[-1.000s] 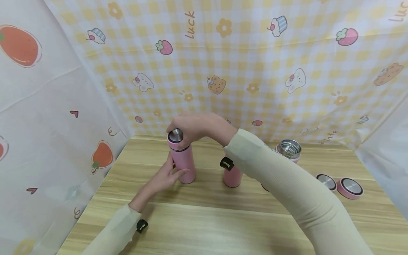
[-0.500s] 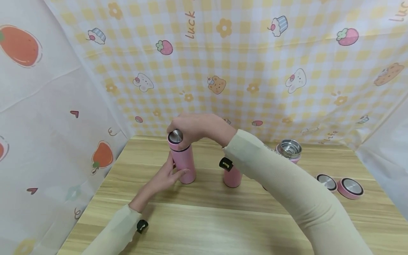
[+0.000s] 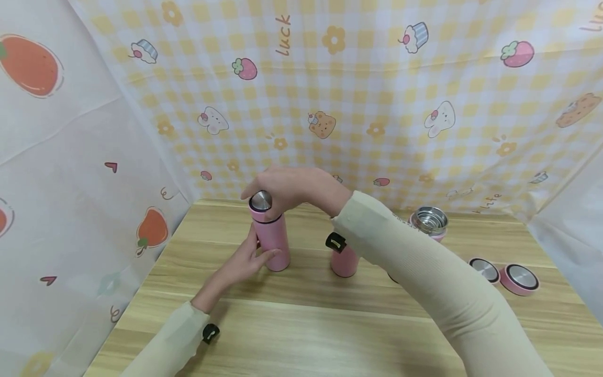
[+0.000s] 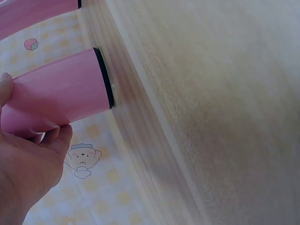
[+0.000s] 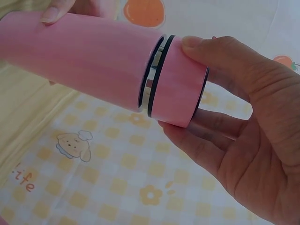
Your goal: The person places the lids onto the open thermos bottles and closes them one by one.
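Observation:
A pink thermos bottle (image 3: 273, 242) stands upright on the wooden table, left of centre. My left hand (image 3: 242, 260) grips its lower body, thumb in front; in the left wrist view the body (image 4: 61, 89) lies between thumb and fingers. Over its top, my right hand (image 3: 294, 187) holds the pink lid (image 3: 261, 207) with the steel disc. The right wrist view shows the thumb and fingertips on opposite sides of this lid (image 5: 180, 84). A narrow strip of silver neck (image 5: 151, 79) shows between lid and body.
Another pink bottle (image 3: 344, 262) stands to the right, partly behind the right sleeve (image 3: 424, 262). Farther right, an uncapped bottle shows its steel mouth (image 3: 431, 220). Two loose lids, one (image 3: 485, 270) beside another (image 3: 520, 278), lie at the table's right. A checked cloth (image 3: 367, 78) hangs behind.
The bottle and left hand stay in place. A finger of my right hand now reaches farther left past the lid. The silver strip under the lid looks thinner in the head view than at first.

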Demonstrator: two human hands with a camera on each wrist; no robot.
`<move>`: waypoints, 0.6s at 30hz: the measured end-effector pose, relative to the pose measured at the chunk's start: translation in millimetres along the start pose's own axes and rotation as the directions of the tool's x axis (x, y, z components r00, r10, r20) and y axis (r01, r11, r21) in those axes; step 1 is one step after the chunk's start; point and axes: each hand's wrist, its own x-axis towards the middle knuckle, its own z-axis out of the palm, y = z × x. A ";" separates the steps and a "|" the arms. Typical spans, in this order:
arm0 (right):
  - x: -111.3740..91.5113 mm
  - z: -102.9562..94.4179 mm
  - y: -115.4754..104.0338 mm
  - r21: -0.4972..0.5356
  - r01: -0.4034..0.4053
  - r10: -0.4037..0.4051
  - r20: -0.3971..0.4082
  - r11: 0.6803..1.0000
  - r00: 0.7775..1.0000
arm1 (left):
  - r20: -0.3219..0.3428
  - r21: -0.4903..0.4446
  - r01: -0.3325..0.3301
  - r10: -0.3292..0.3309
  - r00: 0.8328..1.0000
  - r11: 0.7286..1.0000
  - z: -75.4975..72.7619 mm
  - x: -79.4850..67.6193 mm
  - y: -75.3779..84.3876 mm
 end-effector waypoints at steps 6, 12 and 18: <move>0.3 0.7 2.6 -0.025 0.069 -0.069 -0.011 0.997 0.998 | 0.005 -0.010 0.009 -0.009 1.000 1.000 0.1 0.4 -0.5; -0.1 -0.9 4.2 0.031 0.067 -0.066 -0.015 0.997 0.998 | 0.002 -0.005 0.009 -0.009 1.000 1.000 0.0 0.6 -1.7; 0.2 -1.0 4.1 0.034 0.091 -0.090 -0.026 0.995 0.996 | 0.001 -0.002 0.018 -0.018 1.000 1.000 -0.3 0.5 -1.9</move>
